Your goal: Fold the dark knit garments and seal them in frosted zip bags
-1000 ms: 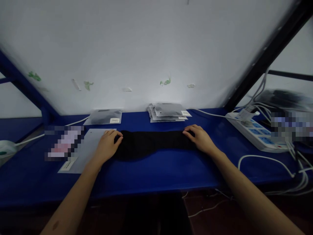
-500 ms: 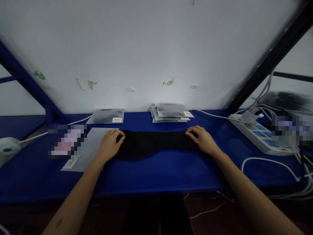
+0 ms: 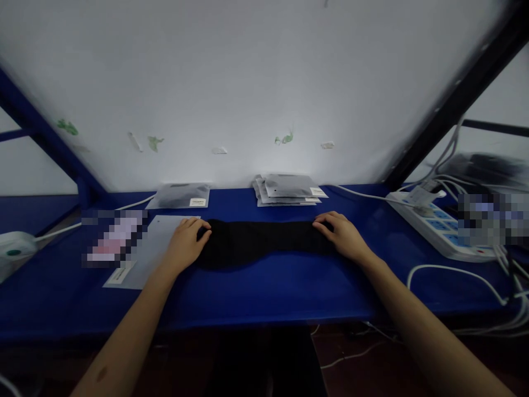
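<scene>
A long black knitted sock (image 3: 260,242) lies flat, stretched sideways across the blue bench (image 3: 264,292). The left hand (image 3: 185,245) and right hand (image 3: 341,234) rest open, palms down, on its ends.

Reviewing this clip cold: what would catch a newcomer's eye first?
A long black cloth stretched flat across the middle of the blue table, with the left hand resting on its left end and the right hand on its right end. Behind it, against the white wall, sits a stack of grey packets; a white power strip lies at the right.
</scene>
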Available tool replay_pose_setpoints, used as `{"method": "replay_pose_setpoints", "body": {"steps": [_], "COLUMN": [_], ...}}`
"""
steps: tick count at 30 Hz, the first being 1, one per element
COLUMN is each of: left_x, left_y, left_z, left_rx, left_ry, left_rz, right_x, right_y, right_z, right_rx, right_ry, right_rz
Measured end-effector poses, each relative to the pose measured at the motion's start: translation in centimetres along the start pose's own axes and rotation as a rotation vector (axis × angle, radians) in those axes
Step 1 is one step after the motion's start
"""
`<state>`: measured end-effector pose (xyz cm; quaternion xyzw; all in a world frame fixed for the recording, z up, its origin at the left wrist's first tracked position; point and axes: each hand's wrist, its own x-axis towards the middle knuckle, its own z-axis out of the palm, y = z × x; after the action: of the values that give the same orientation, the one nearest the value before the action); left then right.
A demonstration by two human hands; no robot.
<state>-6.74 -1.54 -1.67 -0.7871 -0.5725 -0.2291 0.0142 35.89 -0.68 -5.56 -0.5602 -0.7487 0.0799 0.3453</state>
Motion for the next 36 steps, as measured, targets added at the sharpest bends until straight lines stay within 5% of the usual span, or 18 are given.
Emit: {"method": "replay_pose_setpoints", "body": {"steps": [7, 10, 14, 19, 29, 36], "left_x": [-0.1, -0.8, -3.1, -6.1, -6.9, -7.0], "left_y": [2.6, 6.3, 13.0, 18.2, 18.1, 18.3], "left_z": [-1.4, -1.7, -0.4, 2.1, 2.8, 2.6], "left_rx": [0.133, 0.114, 0.040, 0.085, 0.007, -0.065], "left_ry": [0.098, 0.177, 0.065, -0.023, 0.012, -0.002], "left_rz": [0.187, 0.254, 0.354, 0.227, 0.139, 0.168], "right_x": [0.1, 0.1, 0.2, 0.2, -0.2, -1.1], "right_y": [-0.1, 0.0, 0.1, -0.5, -3.1, -5.4], "right_z": [0.0, 0.1, 0.2, 0.1, -1.1, -2.6], "right_rx": [-0.008, -0.008, -0.014, -0.005, 0.241, 0.935], "right_ry": [-0.002, 0.000, -0.002, 0.016, 0.089, 0.089], "right_rz": [-0.009, -0.017, -0.019, 0.012, 0.226, 0.594]}}
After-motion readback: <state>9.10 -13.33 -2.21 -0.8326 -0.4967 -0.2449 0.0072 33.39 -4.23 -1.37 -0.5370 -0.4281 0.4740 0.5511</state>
